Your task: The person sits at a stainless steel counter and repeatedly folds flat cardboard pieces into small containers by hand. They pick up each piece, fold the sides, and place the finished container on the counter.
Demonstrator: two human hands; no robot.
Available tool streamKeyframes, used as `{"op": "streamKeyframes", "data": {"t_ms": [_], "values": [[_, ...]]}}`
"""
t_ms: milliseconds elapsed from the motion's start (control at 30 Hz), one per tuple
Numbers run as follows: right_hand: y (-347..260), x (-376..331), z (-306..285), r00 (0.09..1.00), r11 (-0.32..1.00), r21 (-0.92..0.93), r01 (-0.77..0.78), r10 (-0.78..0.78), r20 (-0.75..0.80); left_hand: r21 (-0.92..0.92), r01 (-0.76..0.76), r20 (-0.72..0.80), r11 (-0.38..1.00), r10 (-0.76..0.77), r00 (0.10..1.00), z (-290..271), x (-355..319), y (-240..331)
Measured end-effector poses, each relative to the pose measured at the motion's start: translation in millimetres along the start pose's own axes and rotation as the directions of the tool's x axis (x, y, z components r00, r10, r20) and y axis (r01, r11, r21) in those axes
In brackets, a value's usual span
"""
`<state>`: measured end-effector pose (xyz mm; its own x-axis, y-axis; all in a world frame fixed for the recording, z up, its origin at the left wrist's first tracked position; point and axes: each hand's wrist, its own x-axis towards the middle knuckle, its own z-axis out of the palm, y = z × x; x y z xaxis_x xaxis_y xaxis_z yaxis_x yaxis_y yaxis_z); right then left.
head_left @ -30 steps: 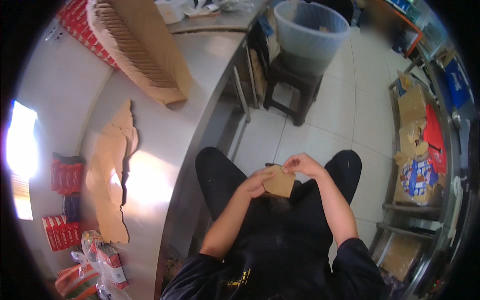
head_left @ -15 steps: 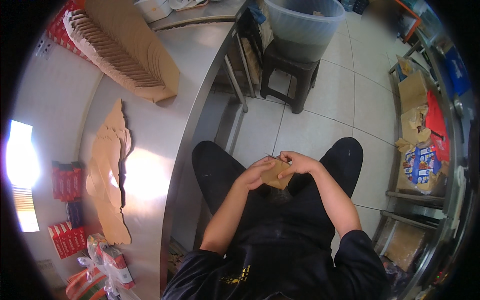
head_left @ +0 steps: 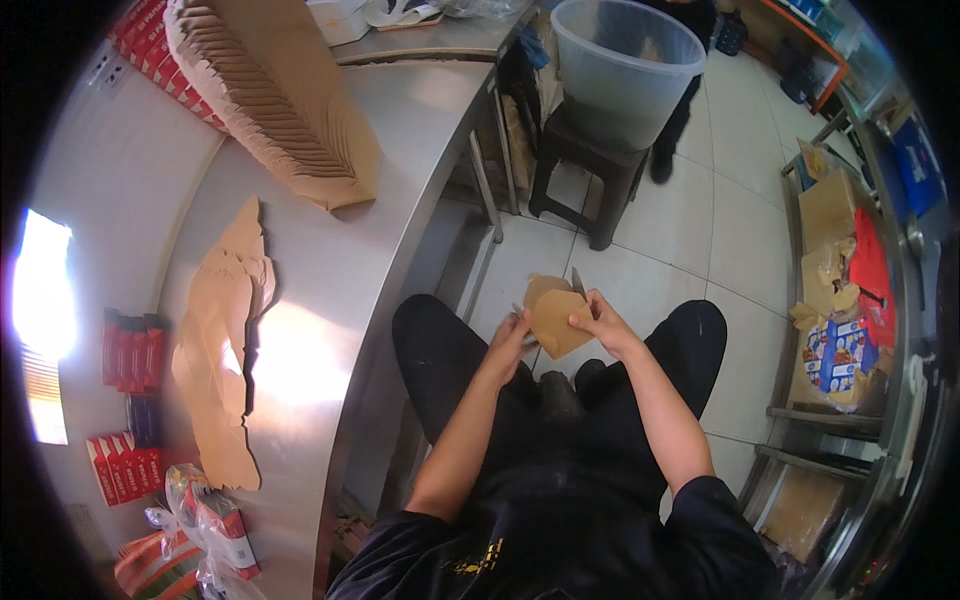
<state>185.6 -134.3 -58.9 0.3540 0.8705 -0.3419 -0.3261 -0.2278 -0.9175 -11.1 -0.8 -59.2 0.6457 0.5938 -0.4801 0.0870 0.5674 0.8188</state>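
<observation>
A creased brown card piece (head_left: 563,324) with a second panel behind it is held up between my two hands, above the gap between my knees. My left hand (head_left: 509,345) is closed on its left edge. On the right edge, the thumb of my right hand (head_left: 606,328) lies over the front, its other fingers partly hidden behind. Flat brown card pieces (head_left: 215,340) lie overlapping on the steel table to my left. Farther back on it stands a long row of nested, folded brown card pieces (head_left: 270,110).
The steel table (head_left: 310,260) curves along my left, with red boxes (head_left: 132,350) against the wall. Ahead, a translucent tub (head_left: 625,75) sits on a dark stool (head_left: 585,170); another person's leg (head_left: 668,150) is beside it. A metal shelf (head_left: 835,420) with packages runs along my right.
The card piece has been raised away from me and its panels now spread wider apart. My hands have moved apart to its two sides. A person's leg has appeared behind the tub.
</observation>
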Motion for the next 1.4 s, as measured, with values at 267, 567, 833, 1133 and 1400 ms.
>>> {"op": "streamKeyframes", "data": {"t_ms": [267, 567, 833, 1133, 1400], "values": [[3, 0, 2, 0.989, 0.997, 0.034, 0.073, -0.067, -0.135, 0.298, -0.198, 0.247, 0.934, 0.124, 0.961, 15, -4, -12], [4, -3, 10, 0.789, 0.842, -0.394, 0.368, -0.507, -0.346, 0.567, -0.557, 0.235, 0.607, 0.529, 0.816, 23, -22, 31], [-27, -18, -14, 0.988, 0.990, 0.118, -0.080, 0.095, -0.125, 0.652, -0.740, 0.732, -0.164, 0.387, 0.560, 39, -46, 54], [-20, -25, -15, 0.944, 0.984, 0.025, 0.176, -0.162, -0.288, 0.878, -0.455, 0.066, -0.148, 0.979, -0.192, 16, -53, 282], [-33, -31, -3, 0.925, 0.958, -0.129, 0.255, -0.281, -0.257, 0.755, -0.541, -0.325, 0.369, 0.928, 0.180, -32, -42, 406]]}}
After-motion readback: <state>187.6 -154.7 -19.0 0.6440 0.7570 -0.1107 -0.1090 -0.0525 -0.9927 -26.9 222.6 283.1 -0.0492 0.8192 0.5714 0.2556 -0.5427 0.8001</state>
